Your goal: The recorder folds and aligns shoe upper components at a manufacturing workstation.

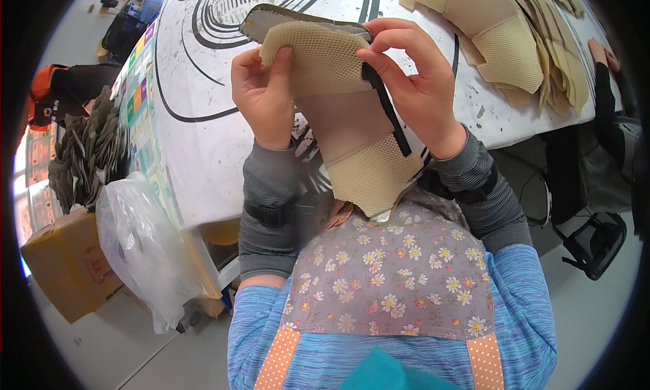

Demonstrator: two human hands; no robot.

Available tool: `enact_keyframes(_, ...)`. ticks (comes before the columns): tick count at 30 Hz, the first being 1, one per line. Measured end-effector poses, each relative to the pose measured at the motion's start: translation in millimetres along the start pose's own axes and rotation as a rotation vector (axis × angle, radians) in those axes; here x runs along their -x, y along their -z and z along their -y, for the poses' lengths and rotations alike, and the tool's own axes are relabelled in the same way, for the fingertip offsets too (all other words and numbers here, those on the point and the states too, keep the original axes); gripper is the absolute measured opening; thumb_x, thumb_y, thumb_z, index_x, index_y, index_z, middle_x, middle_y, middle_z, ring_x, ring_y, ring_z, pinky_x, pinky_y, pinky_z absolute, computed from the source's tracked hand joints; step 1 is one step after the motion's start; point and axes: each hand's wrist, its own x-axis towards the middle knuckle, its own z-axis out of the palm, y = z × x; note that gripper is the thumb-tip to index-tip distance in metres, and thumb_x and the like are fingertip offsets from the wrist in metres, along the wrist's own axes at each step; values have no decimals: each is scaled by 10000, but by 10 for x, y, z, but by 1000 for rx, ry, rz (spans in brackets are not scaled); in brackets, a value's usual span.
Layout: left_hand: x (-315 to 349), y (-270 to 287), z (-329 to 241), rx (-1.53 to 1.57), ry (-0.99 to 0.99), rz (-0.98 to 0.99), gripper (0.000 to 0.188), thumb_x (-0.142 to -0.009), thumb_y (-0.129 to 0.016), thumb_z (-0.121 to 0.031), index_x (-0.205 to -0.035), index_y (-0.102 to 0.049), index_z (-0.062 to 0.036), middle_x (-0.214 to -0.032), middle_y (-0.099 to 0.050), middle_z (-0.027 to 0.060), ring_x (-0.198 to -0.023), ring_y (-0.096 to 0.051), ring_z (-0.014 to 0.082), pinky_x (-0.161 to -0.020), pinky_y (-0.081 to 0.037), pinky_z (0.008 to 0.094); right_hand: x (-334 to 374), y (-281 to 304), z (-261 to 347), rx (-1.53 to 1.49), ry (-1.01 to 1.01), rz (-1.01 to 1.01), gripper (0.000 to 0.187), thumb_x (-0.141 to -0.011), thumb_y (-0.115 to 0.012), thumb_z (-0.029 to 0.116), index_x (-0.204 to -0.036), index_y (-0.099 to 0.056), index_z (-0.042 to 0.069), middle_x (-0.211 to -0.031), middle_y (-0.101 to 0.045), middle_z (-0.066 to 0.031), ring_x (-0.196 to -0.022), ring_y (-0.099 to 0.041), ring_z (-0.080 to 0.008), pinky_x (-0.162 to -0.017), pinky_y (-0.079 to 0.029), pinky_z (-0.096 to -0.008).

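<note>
Above the table's near edge I hold up a cut piece of beige mesh fabric point(376, 170) with a smooth tan band across its middle. A narrow black strip point(389, 112) runs along its right edge. At the upper left corner my left hand point(266, 95) pinches the mesh, thumb in front. My right hand point(423, 85) grips the upper right corner between thumb and fingers, just above the black strip. The top is folded over, and a grey layer with a dark olive edge point(305, 17) shows behind it. The lower end hangs down against my flowered apron point(393, 275).
A stack of similar beige mesh pieces point(514, 51) lies on the white, black-lined table point(196, 133) at the right. Left of the table are a pile of grey-olive pieces point(88, 149), a cardboard box point(71, 261) and a plastic bag point(145, 248). Another person's hand point(599, 53) rests at the far right.
</note>
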Motion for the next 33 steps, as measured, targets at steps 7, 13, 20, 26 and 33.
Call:
enact_keyframes(7, -6, 0, -11, -6, 34, 17, 210, -881, -730, -71, -979, -552, -19, -941, -658, 71, -809, -632, 114, -695, -505, 227, 26, -19, 133, 383, 399, 67, 193, -654, -786, 108, -816, -686, 140, -933, -604, -4, -855, -568, -202, -718, -470, -317)
enact_keyframes(13, -5, 30, -8, 24, 63, 28, 218, -887, -722, -68, -989, -534, -24, -935, -648, 57, -821, -620, 106, -711, -498, 226, 5, 0, 62, 269, 237, 44, 156, -730, -795, 155, -810, -673, 101, -924, -590, -21, -836, -548, -203, -709, -458, -318)
enact_keyframes(20, -6, 57, 23, 113, 57, 53, 199, -911, -696, -85, -994, -523, -34, -925, -642, 47, -815, -594, 87, -724, -475, 212, 46, 38, -104, -290, -443, -65, 129, -866, -734, 141, -913, -669, 41, -1051, -661, -72, -858, -630, -85, -752, -499, -219)
enact_keyframes(26, -6, 33, -7, 90, 67, 31, 189, -920, -687, -94, -994, -524, -33, -929, -658, 70, -810, -601, 88, -723, -474, 216, 4, 57, -96, -398, -590, -25, 175, -884, -727, 159, -927, -663, 2, -824, -681, -24, -794, -627, -74, -737, -503, -205)
enact_keyframes(33, -22, 42, -16, 113, 102, 32, 180, -913, -686, -75, -987, -527, -34, -923, -658, 59, -806, -598, 82, -721, -467, 211, 10, 76, -99, -454, -623, -9, 164, -880, -727, 142, -938, -656, 5, -853, -677, -42, -797, -623, -84, -750, -509, -220)
